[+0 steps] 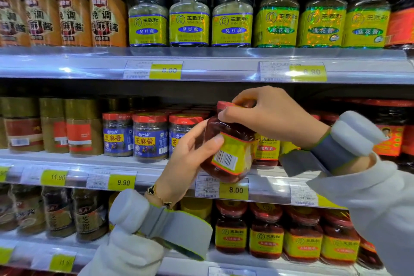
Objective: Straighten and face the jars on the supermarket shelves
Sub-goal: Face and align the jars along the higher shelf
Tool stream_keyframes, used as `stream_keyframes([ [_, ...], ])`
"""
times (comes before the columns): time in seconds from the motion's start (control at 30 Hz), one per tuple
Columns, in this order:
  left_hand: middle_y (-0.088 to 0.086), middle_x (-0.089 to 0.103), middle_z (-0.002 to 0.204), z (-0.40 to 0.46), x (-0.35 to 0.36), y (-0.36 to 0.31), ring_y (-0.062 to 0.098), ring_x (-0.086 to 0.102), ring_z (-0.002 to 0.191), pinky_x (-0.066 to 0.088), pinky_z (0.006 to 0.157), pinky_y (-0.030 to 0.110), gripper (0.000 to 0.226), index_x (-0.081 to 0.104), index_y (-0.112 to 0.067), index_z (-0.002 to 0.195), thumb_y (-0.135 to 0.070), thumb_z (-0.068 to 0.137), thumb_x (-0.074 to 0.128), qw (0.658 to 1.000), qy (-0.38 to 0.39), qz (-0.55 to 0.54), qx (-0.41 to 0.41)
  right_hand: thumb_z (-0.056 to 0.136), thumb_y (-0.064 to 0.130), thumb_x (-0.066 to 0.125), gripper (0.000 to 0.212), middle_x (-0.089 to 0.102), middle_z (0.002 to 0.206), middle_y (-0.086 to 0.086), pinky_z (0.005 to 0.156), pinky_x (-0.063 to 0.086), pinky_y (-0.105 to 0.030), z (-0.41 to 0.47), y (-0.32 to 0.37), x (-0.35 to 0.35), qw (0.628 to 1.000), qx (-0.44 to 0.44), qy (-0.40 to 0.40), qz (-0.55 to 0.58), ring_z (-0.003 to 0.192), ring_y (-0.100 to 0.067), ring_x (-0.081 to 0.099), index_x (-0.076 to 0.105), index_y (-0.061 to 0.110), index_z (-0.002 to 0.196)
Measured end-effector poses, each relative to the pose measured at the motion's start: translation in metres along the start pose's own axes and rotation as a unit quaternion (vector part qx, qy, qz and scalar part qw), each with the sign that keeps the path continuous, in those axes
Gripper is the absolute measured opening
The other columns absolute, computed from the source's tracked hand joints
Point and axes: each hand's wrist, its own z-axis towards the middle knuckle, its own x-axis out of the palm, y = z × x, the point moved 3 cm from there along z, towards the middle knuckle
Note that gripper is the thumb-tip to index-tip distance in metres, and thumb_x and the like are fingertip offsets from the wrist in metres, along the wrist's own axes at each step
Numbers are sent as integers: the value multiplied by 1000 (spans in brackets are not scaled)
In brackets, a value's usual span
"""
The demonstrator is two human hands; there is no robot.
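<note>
Head view. A round glass jar of dark red paste with a red lid and a yellow, red-bordered label (228,148) is held in the air in front of the middle shelf (156,177), tilted so that its lid leans toward 11 o'clock and its base toward 5 o'clock. The left hand (190,159) wraps the jar body from 9 o'clock, thumb on the label. The right hand (268,114) grips the lid from 1 o'clock, fingers curled over its rim. Both hands are therefore closed on the jar; neither is free.

Hazards, as a judgement:
- Slip. The glass is smooth and the jar is off the shelf, so releasing one hand before the base is seated could drop it onto the shelf edge or the jars on the lower shelf (266,237).
- Lid loosening. Turning the jar by the lid against the left hand's hold could unscrew it instead of rotating the body.
- Collision. The matching yellow-labelled jars (266,148) stand just behind at 3 o'clock and the blue-labelled jars with red lids (150,139) at 9 o'clock; a tilted return could knock them.

Appearance: the barcode panel faces outward, so the front face is not yet presented. Contents fill the jar to the shoulder.
</note>
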Motion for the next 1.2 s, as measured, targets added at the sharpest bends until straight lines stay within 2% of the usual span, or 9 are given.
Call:
stream_keyframes([
  [0.1,-11,65,115,-7,3,-5,6,59,108,48,88,22,57,53,-34,121,-41,68,73,982,-56,176,37,48,73,52,57,66,72,10,68,52,-31,1,0,0,998,11,-28,-60,70,-6,58,67,25,75],
  [0.27,-23,40,126,-15,20,-12,-2,40,118,40,92,20,101,19,-41,140,-59,57,73,876,-119,460,82,48,77,47,68,66,69,5,65,54,-36,2,-2,5,996,24,-42,-75,68,-12,60,68,19,78],
  [0.4,-22,42,124,-16,22,-10,-4,40,114,36,86,10,100,18,-42,140,-56,59,75,866,-166,462,97,49,79,46,64,63,72,10,64,53,-31,4,-2,9,997,19,-45,-63,70,-7,57,66,24,76],
  [0.5,-17,49,123,-15,17,-11,0,47,113,45,89,19,99,26,-38,140,-49,57,80,862,-186,457,114,51,81,46,66,63,79,11,67,52,-29,6,-1,9,998,-13,-23,-58,73,-3,56,64,27,83],
  [0.6,-22,54,119,-14,10,-13,-2,51,111,50,88,23,97,32,-47,135,-52,50,79,898,-178,390,100,55,83,44,70,59,93,8,70,48,-24,7,-3,9,996,-64,13,-68,82,-6,54,63,29,96],
  [0.73,-40,55,106,-9,1,-14,-14,54,99,49,77,11,84,37,-65,113,-47,42,78,941,-144,296,81,60,79,46,78,59,104,9,72,42,-14,8,-6,7,992,-95,58,-62,89,-5,55,59,27,116],
  [0.97,-27,60,113,-1,-4,-11,-5,57,105,51,83,18,89,40,-43,131,-20,58,85,955,-119,258,86,56,72,56,66,65,93,16,70,46,-15,14,-12,10,998,-50,-20,39,81,6,58,64,32,107],
  [1.07,-20,51,130,-2,-5,-19,-7,49,116,45,94,17,84,39,-34,137,-33,63,81,925,-146,332,111,57,74,54,57,66,84,18,70,48,-18,16,-15,10,995,-42,-73,57,79,5,60,67,34,96],
  [1.2,-21,43,124,1,-4,-32,-7,34,122,22,101,2,67,46,-26,133,-45,74,70,820,-161,517,186,56,78,50,50,58,69,24,67,47,-17,17,-17,16,992,-40,-113,26,74,2,60,64,38,84],
])
